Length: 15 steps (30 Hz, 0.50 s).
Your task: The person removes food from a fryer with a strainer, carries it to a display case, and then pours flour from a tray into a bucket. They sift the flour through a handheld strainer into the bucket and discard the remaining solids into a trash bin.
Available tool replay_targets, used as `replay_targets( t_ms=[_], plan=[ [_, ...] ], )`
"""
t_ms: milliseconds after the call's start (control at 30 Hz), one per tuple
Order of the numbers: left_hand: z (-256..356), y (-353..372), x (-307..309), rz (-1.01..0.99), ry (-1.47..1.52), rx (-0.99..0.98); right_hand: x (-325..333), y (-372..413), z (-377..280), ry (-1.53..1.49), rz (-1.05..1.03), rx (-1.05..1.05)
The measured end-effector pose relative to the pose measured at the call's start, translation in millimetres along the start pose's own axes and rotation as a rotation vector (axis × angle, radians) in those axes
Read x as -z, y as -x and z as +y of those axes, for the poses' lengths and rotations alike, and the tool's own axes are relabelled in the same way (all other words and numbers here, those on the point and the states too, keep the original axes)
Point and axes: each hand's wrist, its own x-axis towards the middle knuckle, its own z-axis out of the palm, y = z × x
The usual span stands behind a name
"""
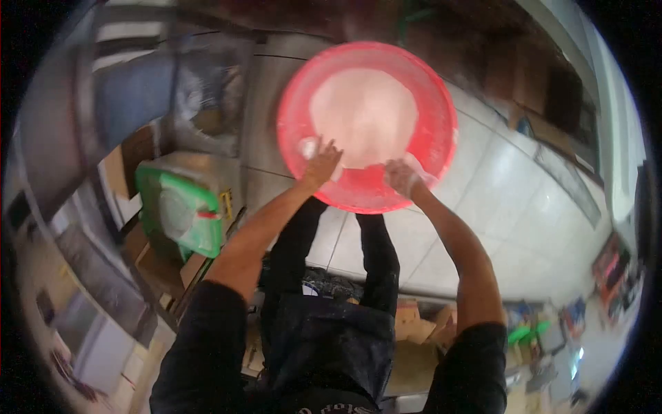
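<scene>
- At the near left inside the red basin (294, 117), the left hand (324, 164) has its fingers partly spread, beside a small white lump (308, 147). No firm grip shows; blur hides whether the palm presses on anything. Light, low strokes along the wall, drawn inward, would suit the loose-looking contents and spill least.
- Between and beyond the hands lies the pale mass (365, 110), spread over the basin's floor. It looks roughly round, with no clear long axis, and its near edge faces the person. Working it from the edges toward the centre, with both hands matched in pressure, should leave it even.
- The basin is round too, so has no long axis; its mouth faces up, in front of the person's legs, over pale floor tiles (510, 186).
- At the near right, the right hand (402, 176) is powder-coated, its fingers seemingly bent. Whether they hold anything cannot be told. Pushes directed inward, away from the close rim, would be safest.
</scene>
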Motion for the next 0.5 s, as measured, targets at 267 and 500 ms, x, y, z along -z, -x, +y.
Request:
replay_targets(
  t_ms=[267,500],
  plan=[
    [-9,94,144,0.739,1.456,0.660,227,47,97,-1.373,0.578,-1.051],
    [37,328,180,1.329,2.409,1.315,404,17,69,-2.302,0.482,-0.759]
  ],
)
